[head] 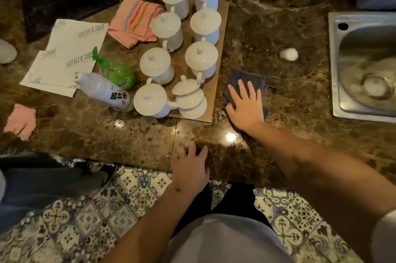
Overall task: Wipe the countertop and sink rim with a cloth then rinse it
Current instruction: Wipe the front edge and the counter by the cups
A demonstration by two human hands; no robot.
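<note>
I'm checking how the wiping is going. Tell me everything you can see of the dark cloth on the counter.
The dark cloth is a greyish-blue, soft-looking rag, loosely folded and lying flat on the brown marbled countertop. It sits just right of the board holding white lidded cups, well left of the steel sink. The right hand presses on it, palm down with fingers spread, covering its near half; its far corners stick out beyond the fingertips.

I see right hand point(244, 106) flat, fingers spread, pressing grey cloth point(243, 79) on the desk point(278, 101). Tray point(220, 52) of white lidded cups point(201, 59) just left of it, sink point(336, 65) well right. Left hand point(189, 168) flat on near desk edge.
</note>
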